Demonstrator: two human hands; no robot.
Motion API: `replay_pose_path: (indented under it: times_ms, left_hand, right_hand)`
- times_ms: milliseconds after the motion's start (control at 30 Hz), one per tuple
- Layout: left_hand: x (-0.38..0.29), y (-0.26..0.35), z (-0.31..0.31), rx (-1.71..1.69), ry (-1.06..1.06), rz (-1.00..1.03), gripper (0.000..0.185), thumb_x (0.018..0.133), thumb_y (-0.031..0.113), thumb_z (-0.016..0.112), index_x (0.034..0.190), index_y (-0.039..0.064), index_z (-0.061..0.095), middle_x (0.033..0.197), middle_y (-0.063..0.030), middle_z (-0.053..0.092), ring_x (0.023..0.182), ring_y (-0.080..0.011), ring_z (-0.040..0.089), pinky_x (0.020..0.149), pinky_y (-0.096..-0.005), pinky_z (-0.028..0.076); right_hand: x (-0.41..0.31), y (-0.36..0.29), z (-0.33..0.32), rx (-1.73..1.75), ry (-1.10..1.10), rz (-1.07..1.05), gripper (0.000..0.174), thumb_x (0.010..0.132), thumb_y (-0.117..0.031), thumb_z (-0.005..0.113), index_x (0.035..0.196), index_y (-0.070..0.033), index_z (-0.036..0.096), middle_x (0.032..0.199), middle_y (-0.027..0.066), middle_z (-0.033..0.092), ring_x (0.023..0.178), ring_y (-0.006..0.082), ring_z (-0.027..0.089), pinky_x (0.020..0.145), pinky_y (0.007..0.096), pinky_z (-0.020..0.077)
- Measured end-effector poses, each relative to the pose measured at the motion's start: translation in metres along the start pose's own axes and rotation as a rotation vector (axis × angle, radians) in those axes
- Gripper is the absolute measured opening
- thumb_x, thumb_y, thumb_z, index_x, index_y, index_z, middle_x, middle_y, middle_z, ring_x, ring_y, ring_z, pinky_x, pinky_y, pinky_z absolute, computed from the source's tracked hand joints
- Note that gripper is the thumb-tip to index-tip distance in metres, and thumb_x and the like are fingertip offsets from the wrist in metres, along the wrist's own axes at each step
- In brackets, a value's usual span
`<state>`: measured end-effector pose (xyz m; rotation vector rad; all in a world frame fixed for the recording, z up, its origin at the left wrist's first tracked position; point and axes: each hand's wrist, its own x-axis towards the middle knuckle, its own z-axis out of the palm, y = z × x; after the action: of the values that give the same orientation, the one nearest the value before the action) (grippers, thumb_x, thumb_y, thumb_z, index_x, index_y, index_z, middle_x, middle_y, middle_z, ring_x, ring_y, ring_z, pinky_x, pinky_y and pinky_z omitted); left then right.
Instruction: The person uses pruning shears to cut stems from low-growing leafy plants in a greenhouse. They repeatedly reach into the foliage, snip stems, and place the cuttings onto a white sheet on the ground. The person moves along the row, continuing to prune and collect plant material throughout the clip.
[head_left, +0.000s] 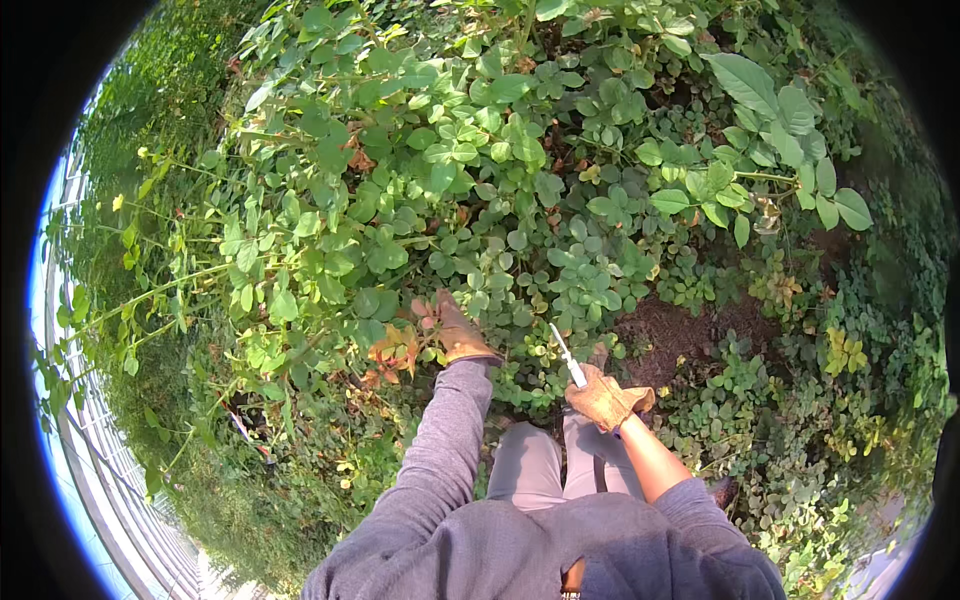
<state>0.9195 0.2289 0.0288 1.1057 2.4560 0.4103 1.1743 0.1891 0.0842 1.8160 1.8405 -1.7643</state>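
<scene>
My left hand (459, 334), in a tan work glove, reaches into the leafy rose bushes (450, 157) in front of me. Leaves cover part of its fingers, so whether it grips a stem is hidden. Reddish-orange leaves (396, 351) sit just left of that glove. My right hand (602, 397), in a matching glove with a folded cuff, is closed around a slim pale hand tool (568, 355), probably pruning shears. The tool's narrow end points up and slightly left, over low leaves. Its handles are mostly hidden inside the glove.
Bare brown soil (675, 341) shows right of the tool. A long leafy shoot (761, 176) juts in at upper right, and thin stems (161, 296) spread leftward. Low foliage surrounds my legs (529, 461). A pale greenhouse-like framework (97, 465) curves along the left rim.
</scene>
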Motion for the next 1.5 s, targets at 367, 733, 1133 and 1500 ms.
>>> replay_pose_path:
  times_ms: [367,733,1133,1500]
  left_hand:
    - [-0.003,-0.058,0.029,0.176,0.102,-0.046,0.072,0.075,0.040,0.076,0.133,0.004,0.051,0.127,-0.0124,0.057,0.118,-0.0304,0.050,0.104,-0.0392,0.037]
    - [0.039,-0.086,0.011,0.338,0.055,0.036,0.074,0.072,0.042,0.077,0.133,0.007,0.053,0.133,-0.0136,0.053,0.126,-0.0341,0.045,0.109,-0.0432,0.033]
    - [0.051,-0.122,0.016,0.227,0.014,0.164,0.065,0.081,0.044,0.067,0.135,0.010,0.050,0.137,-0.0114,0.051,0.129,-0.0318,0.045,0.110,-0.0488,0.034]
    - [0.063,-0.193,0.044,-1.664,-0.199,-0.299,0.053,0.098,0.044,0.045,0.140,0.011,0.044,0.141,-0.0089,0.048,0.132,-0.0240,0.043,0.110,-0.0467,0.034]
  right_hand:
    - [0.263,-0.037,0.044,-0.599,-0.370,-0.435,0.024,0.085,-0.025,0.052,0.080,-0.008,0.069,0.084,0.0136,0.070,0.081,0.0259,0.069,0.069,0.0387,0.0544]
    - [0.324,-0.009,0.060,1.052,-0.810,0.410,0.016,0.081,-0.013,0.067,0.094,-0.005,0.060,0.092,0.0148,0.068,0.076,0.0286,0.070,0.065,0.0511,0.0599]
    - [0.321,-0.046,0.052,0.812,-0.600,0.458,0.016,0.082,-0.006,0.061,0.096,-0.010,0.054,0.081,0.0030,0.061,0.078,0.0221,0.068,0.070,0.0451,0.0608]
    - [0.327,0.005,0.039,1.170,-0.814,0.543,0.028,0.081,-0.009,0.070,0.106,-0.001,0.059,0.103,0.0157,0.065,0.100,0.0320,0.066,0.087,0.0532,0.0562]
